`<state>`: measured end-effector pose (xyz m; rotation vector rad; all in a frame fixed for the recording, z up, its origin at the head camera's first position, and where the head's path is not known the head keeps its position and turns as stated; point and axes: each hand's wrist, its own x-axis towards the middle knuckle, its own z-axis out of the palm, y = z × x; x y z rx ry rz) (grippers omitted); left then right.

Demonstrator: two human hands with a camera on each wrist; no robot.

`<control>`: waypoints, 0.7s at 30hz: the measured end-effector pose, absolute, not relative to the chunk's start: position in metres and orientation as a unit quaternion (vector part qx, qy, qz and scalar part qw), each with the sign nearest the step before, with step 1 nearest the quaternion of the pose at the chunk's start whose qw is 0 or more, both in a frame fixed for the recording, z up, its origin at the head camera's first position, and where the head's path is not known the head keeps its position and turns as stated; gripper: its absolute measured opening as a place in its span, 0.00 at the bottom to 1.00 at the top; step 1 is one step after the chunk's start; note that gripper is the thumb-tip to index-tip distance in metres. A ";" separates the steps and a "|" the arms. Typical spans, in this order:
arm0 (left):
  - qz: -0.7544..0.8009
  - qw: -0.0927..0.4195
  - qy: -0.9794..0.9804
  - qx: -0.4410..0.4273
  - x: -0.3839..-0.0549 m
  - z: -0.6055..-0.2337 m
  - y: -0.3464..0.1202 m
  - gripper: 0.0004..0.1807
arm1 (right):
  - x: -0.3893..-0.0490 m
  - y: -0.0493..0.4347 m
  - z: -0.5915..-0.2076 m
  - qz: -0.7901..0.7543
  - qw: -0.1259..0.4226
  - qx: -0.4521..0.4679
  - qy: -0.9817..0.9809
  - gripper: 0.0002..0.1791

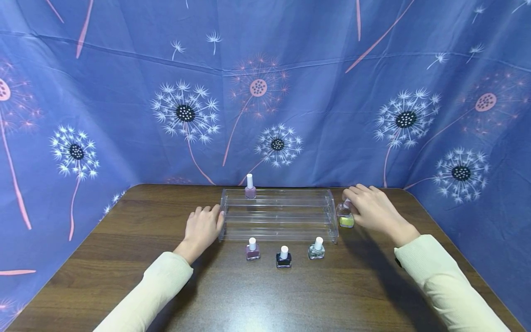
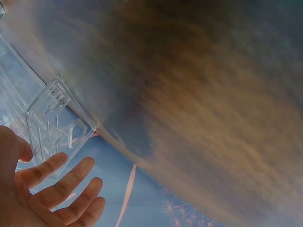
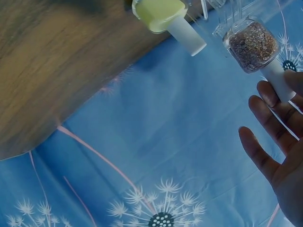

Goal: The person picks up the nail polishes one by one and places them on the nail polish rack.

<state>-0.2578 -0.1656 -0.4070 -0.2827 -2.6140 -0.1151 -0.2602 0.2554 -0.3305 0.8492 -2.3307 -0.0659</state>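
Observation:
My right hand (image 1: 371,207) pinches the white cap of a nail polish bottle (image 3: 253,46) filled with brownish glitter, just beyond the right end of a clear acrylic rack (image 1: 278,201). A yellow nail polish bottle (image 1: 346,222) stands on the table close by it. At the rack's left end, my left hand (image 1: 202,226) rests its thumb side against the end panel (image 2: 59,127), with the fingers loosely extended in the left wrist view. On the rack's top tier, toward the left, stands a mauve nail polish bottle (image 1: 250,188).
In front of the rack, a purple bottle (image 1: 252,251), a black bottle (image 1: 284,259) and a green glitter bottle (image 1: 316,250) stand apart on the wooden table (image 1: 249,304). A blue dandelion-print cloth (image 1: 332,115) hangs behind the table and along its sides.

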 end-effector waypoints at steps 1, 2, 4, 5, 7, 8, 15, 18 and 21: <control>-0.042 0.252 -0.961 -0.104 -0.258 -0.407 -0.166 0.14 | -0.261 0.254 -0.330 -0.025 0.326 0.324 -0.888 0.08; -0.043 0.251 -0.961 -0.105 -0.258 -0.407 -0.165 0.14 | -0.262 0.253 -0.329 -0.025 0.327 0.325 -0.887 0.08; -0.043 0.250 -0.962 -0.105 -0.258 -0.407 -0.166 0.14 | -0.264 0.252 -0.328 -0.025 0.329 0.326 -0.886 0.08; -0.043 0.250 -0.962 -0.104 -0.258 -0.407 -0.166 0.14 | -0.265 0.251 -0.328 -0.024 0.329 0.327 -0.886 0.08; -0.043 0.250 -0.962 -0.104 -0.258 -0.407 -0.166 0.14 | -0.268 0.249 -0.326 -0.024 0.328 0.327 -0.886 0.08; -0.043 0.251 -0.962 -0.104 -0.258 -0.407 -0.166 0.14 | -0.269 0.248 -0.326 -0.023 0.325 0.327 -0.887 0.09; -0.041 0.254 -0.961 -0.103 -0.258 -0.407 -0.166 0.14 | -0.274 0.236 -0.321 -0.026 0.310 0.328 -0.892 0.07; -0.041 0.255 -0.961 -0.102 -0.257 -0.407 -0.165 0.14 | -0.277 0.231 -0.320 -0.024 0.308 0.330 -0.892 0.07; -0.042 0.257 -0.960 -0.101 -0.257 -0.408 -0.165 0.13 | -0.280 0.227 -0.319 -0.023 0.307 0.330 -0.892 0.08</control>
